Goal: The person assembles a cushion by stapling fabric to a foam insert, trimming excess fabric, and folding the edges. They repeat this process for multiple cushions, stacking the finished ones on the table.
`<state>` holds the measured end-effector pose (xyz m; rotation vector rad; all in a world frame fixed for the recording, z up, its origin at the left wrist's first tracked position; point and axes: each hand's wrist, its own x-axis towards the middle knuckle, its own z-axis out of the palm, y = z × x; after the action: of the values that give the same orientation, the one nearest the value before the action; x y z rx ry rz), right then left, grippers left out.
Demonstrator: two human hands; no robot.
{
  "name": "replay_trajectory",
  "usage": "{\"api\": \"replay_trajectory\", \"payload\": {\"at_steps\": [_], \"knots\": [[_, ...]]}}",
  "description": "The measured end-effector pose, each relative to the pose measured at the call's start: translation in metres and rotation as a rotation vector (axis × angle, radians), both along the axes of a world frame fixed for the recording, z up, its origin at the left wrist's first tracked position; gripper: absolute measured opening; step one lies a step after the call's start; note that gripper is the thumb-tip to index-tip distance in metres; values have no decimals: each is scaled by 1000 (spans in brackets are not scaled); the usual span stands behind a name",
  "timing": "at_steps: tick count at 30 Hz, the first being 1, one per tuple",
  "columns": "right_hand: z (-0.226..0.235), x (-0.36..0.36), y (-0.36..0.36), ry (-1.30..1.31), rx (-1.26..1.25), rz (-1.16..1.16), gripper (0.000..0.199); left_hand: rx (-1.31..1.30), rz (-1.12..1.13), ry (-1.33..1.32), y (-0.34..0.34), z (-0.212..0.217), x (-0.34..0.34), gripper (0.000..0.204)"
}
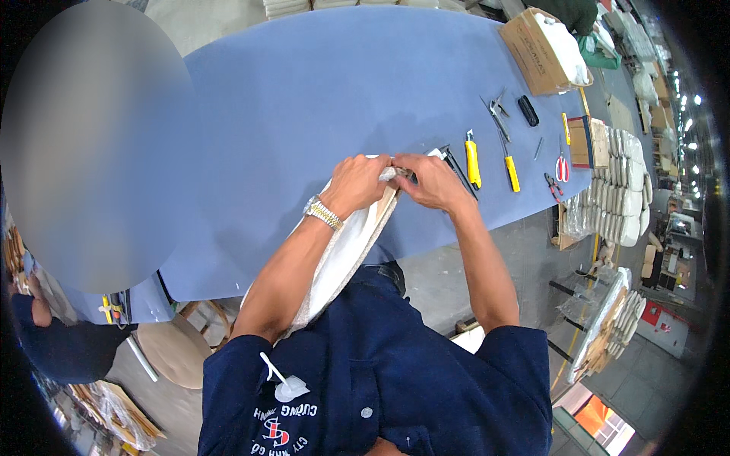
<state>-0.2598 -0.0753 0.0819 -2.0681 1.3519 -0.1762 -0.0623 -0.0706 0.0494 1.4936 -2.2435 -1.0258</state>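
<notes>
A long cream fabric-covered padded panel (334, 272) leans between my body and the table edge, its far end raised over the tabletop. A strip of bare wood-coloured edge shows along its right side. My left hand (359, 182), with a metal watch on the wrist, is closed on the fabric at the far end. Right beside it, my right hand (427, 181) pinches the same end, thumb and fingers drawn together at the fabric's edge. The fingertips partly hide what they grip. Just right of that hand lies a black tool (459, 173), partly covered.
On the blue table (304, 91) lie a yellow cutter knife (472, 161), a yellow-handled pointed tool (512, 173), red-handled scissors (562, 169) and a black case (528, 111). A cardboard box (532, 53) stands far right. Stacked pads (627, 186) are beyond the table; another person (65, 342) is left.
</notes>
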Motion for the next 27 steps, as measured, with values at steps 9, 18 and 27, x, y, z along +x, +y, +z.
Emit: {"api": "replay_trajectory", "payload": {"at_steps": [9,18,27], "knots": [[10,6,-19,177,76,89,25,-4,39,216,7,-16,-4,30],[1,5,-11,48,-5,0,25,110,95,150,2,-10,-2,32],[3,24,16,-288,38,179,39,300,394,360,138,-1,187,58]]}}
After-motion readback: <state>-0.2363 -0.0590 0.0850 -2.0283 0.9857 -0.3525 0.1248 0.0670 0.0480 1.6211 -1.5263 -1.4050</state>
